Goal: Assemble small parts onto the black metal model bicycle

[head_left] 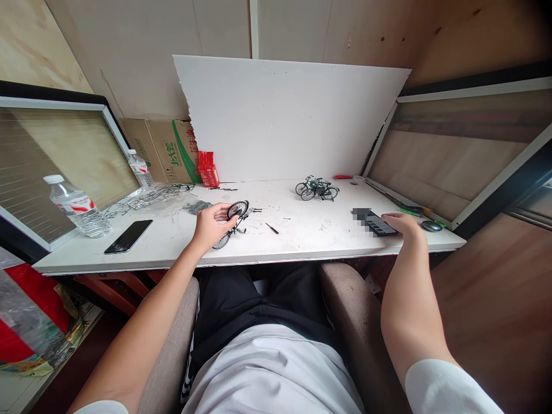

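Observation:
My left hand (211,225) is closed around a small black model bicycle (238,210), pinching it by its upper wheel. The bicycle stands tilted on end near the table's front edge, its other wheel lower down. My right hand (405,223) is at the right end of a dark phone-like device (381,226) with a grid of grey squares; its left part is pixelated. The fingers there close over its edge and are partly hidden. Farther back stand finished-looking model bicycles (317,188), green and black. A small dark screwdriver-like rod (271,228) lies between my hands.
On the left are two water bottles (80,207), a black phone (128,236) and a tangle of thin dark parts (149,198). A red box (208,169) and a carton (166,150) stand behind. A white board (288,118) leans at the back. A mouse-like object (432,226) lies right.

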Motion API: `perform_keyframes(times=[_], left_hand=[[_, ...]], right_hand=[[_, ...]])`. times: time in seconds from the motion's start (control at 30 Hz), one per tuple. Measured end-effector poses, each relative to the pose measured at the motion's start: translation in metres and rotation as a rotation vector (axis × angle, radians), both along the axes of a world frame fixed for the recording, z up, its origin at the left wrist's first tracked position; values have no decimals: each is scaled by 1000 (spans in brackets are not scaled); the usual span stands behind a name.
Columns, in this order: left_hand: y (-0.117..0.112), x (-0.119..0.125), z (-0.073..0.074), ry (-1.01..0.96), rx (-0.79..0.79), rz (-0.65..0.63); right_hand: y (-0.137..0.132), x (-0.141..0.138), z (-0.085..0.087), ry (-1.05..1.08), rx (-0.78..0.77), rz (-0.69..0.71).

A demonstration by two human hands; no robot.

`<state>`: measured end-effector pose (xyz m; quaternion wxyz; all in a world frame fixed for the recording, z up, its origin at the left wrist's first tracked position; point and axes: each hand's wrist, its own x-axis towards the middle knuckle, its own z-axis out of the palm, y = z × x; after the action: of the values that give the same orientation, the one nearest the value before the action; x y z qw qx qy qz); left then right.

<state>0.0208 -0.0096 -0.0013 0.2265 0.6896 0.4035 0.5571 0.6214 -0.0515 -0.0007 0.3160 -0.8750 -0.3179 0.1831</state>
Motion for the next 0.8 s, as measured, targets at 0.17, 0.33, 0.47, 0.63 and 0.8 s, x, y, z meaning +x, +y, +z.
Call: perform_keyframes(times=[0.17, 0.33, 0.47, 0.63, 0.8], left_hand=[[-1, 0, 1, -7, -3, 3], [-1, 1, 1, 0, -4, -1], [0, 0, 0, 4, -3, -5], [-1, 0, 0, -4, -8, 2], [-1, 0, 1, 1, -10, -3]], right_hand=[[-3, 5, 1, 5, -13, 57], [-4, 14, 0, 17, -26, 97], [-4, 18, 0, 28, -29, 108], [-5, 28, -1, 87, -11, 138], [-8, 28, 0, 151, 38, 151]])
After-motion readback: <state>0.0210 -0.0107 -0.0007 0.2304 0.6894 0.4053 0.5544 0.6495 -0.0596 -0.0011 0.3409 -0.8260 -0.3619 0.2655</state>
